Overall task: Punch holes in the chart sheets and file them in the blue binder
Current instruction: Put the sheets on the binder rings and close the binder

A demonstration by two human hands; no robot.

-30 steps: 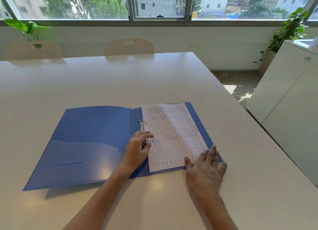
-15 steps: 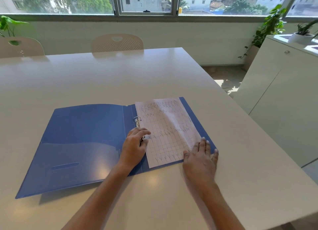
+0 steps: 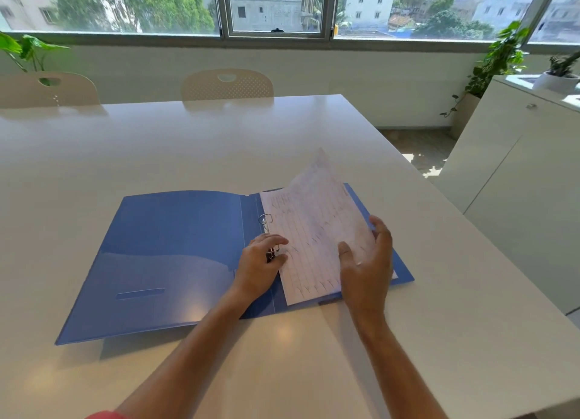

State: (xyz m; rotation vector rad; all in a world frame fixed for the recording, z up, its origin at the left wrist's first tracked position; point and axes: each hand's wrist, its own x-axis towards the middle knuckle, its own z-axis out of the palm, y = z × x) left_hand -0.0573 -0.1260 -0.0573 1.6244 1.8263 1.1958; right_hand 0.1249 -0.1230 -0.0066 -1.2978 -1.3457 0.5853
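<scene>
The blue binder (image 3: 175, 255) lies open on the white table (image 3: 188, 142), its metal rings (image 3: 266, 221) at the spine. Chart sheets (image 3: 309, 230) with grid lines lie on the binder's right half. My right hand (image 3: 365, 261) holds the right edge of the top sheet, thumb on top and fingers behind, lifting it so its far corner stands up. My left hand (image 3: 262, 263) rests at the lower ring on the spine, fingers curled around the ring mechanism and touching the sheets' left edge.
Two cream chairs (image 3: 227, 84) stand at the table's far side. A white cabinet (image 3: 508, 174) with a potted plant (image 3: 558, 73) stands to the right. More plants (image 3: 499, 61) sit by the window. The table's right edge runs close to the binder.
My right hand moved from lying flat at the binder's lower right corner to gripping the sheet's right edge and raising it. The left hand stayed at the rings.
</scene>
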